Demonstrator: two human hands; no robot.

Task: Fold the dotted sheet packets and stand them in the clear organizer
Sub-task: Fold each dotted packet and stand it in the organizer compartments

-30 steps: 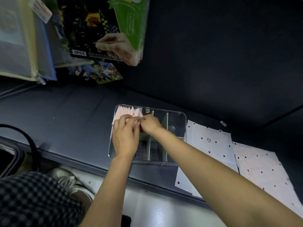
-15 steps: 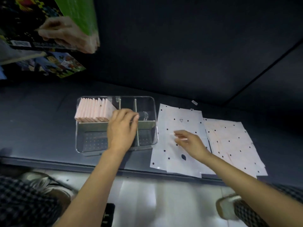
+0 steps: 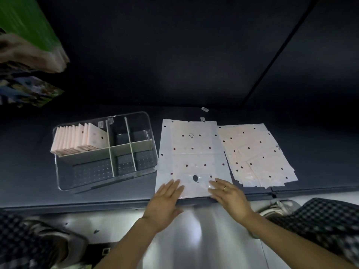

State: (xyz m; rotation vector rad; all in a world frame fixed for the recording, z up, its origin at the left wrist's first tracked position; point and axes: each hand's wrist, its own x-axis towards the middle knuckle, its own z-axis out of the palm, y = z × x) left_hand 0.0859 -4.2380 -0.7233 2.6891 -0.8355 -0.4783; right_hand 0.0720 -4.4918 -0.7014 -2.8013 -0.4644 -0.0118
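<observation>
From my head view, my left hand (image 3: 165, 200) and right hand (image 3: 230, 197) lie flat, fingers straight and grasping nothing, on the near edge of the unfolded dotted sheet packet (image 3: 192, 154). It lies on the dark surface (image 3: 29, 171), between the clear organizer (image 3: 147, 171) and a loose pile of more packets (image 3: 258, 156). Folded packets (image 3: 77, 140) stand in the organizer's far-left compartment. The film looks slippery, I think: an uneven lift could skew the fold, or it could slide off the edge.
</observation>
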